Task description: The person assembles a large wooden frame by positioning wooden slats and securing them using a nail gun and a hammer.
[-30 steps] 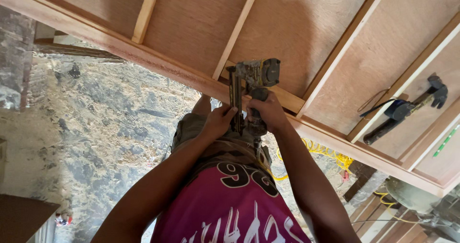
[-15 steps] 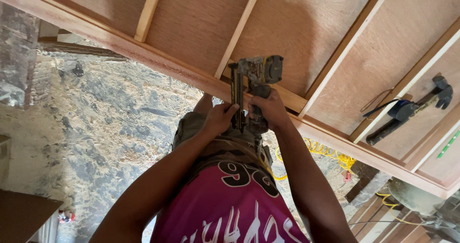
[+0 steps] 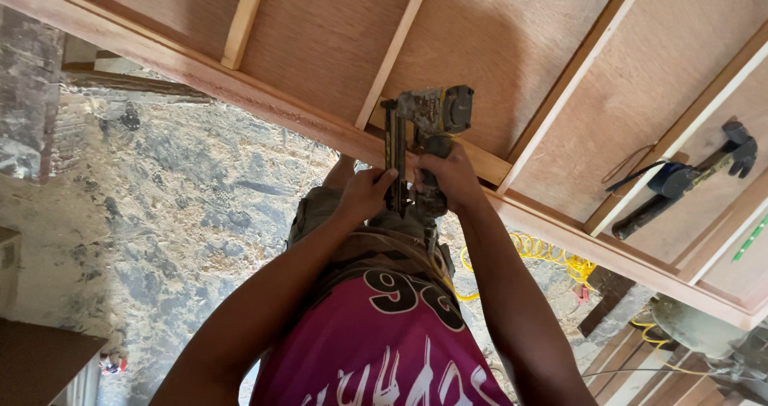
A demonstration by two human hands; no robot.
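Head view: right hand (image 3: 452, 178) grips the nail gun (image 3: 424, 130), left hand (image 3: 366, 194) fingers pinch its magazine at 6 o'clock — a slip off the frame rail (image 3: 264, 102) could misfire.

- Nail gun (image 3: 428, 126): metal body, worn and grimy, dull yellow paint rubbed off in patches; matt.
- Frame rails (image 3: 264, 98): pale sawn wood, smooth, unpainted.
- Panel (image 3: 320, 30): reddish-brown plywood, flat, faint grain, matt.
- Hammer (image 3: 688, 178): dark head, black grip, rubber-like, matt.
- Coiled hose (image 3: 552, 254): yellow plastic, slightly glossy.
- Floor (image 3: 184, 206): rough concrete, grey, blotched.
- Shirt (image 3: 384, 350): magenta cloth, smooth knit, with black and white print.
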